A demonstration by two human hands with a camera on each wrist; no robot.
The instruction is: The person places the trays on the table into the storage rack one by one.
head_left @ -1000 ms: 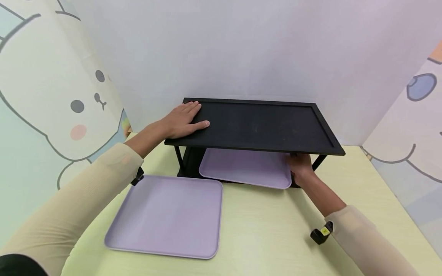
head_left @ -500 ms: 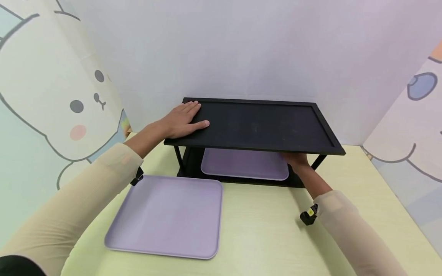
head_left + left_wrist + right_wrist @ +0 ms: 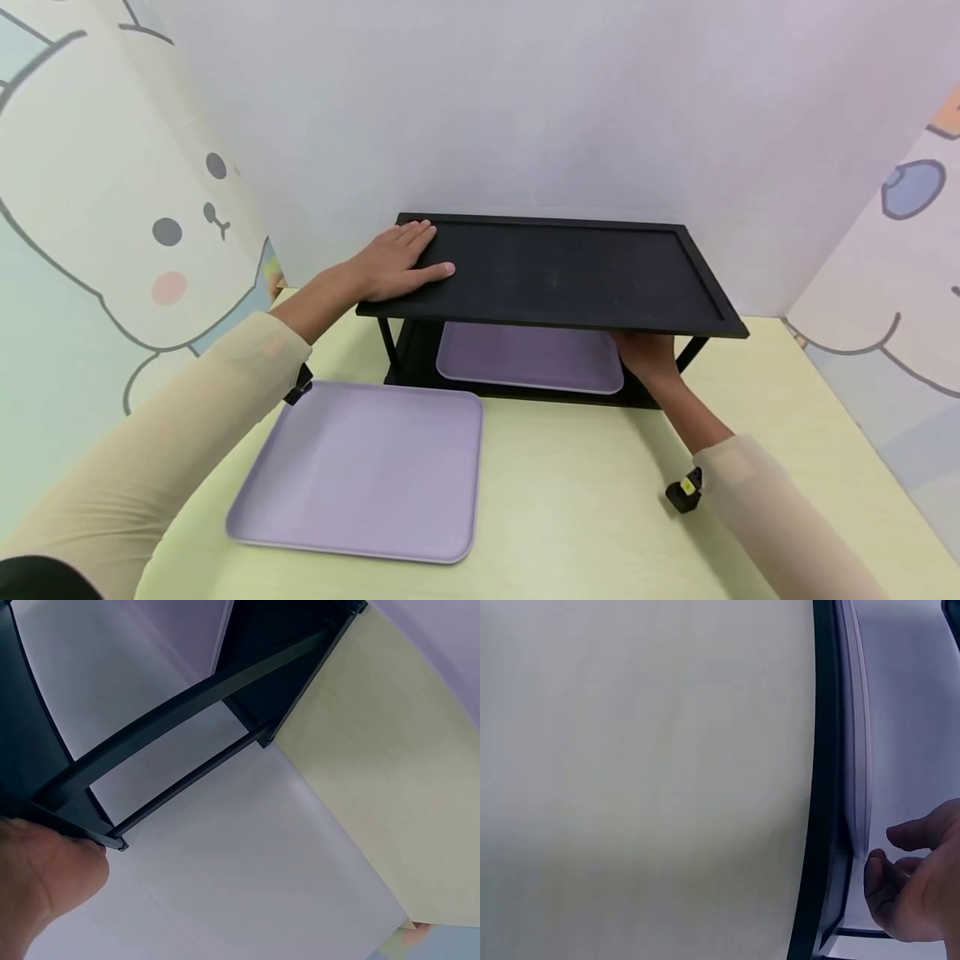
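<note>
A black two-tier shelf [image 3: 562, 275] stands at the back of the pale yellow table [image 3: 592, 500]. My left hand [image 3: 401, 258] lies flat on the left end of its top board; the left wrist view shows the palm [image 3: 45, 885] against the shelf frame [image 3: 187, 712]. A lilac tray [image 3: 528, 357] lies on the lower board. My right hand [image 3: 647, 354] reaches under the top board, just right of that tray. In the right wrist view its fingers [image 3: 881, 874] are loosely curled at the tray's corner [image 3: 859, 750] and grip nothing.
A second lilac tray [image 3: 363, 467] lies on the table in front of the shelf's left end. Cartoon-printed panels [image 3: 112, 208] close in the left and right sides, and a plain wall [image 3: 487, 108] stands behind. Bare tabletop [image 3: 630, 787] lies to the right front.
My right hand pushed the tray fully onto the lower board, then drew back a little while the tray stayed. The left hand has not moved.
</note>
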